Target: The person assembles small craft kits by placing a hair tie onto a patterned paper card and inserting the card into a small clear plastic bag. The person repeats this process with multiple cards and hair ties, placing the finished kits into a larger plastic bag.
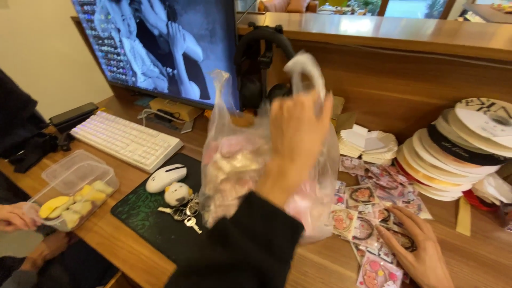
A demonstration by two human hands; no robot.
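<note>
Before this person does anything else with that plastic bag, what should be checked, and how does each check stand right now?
1. Left hand has a grip on the plastic bag: ok.
2. Bag's bottom clear of the wooden desk: cannot tell.
3. Right hand rests flat on the small packets: ok.
4. Bag's mouth open: cannot tell.
5. Stacked reels clear of both hands: ok.

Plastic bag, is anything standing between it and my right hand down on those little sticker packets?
Nothing visible does. The left hand holds the plastic bag up over the desk, and the right hand lies flat on the sticker packets just beside it, with only packets between.
</note>
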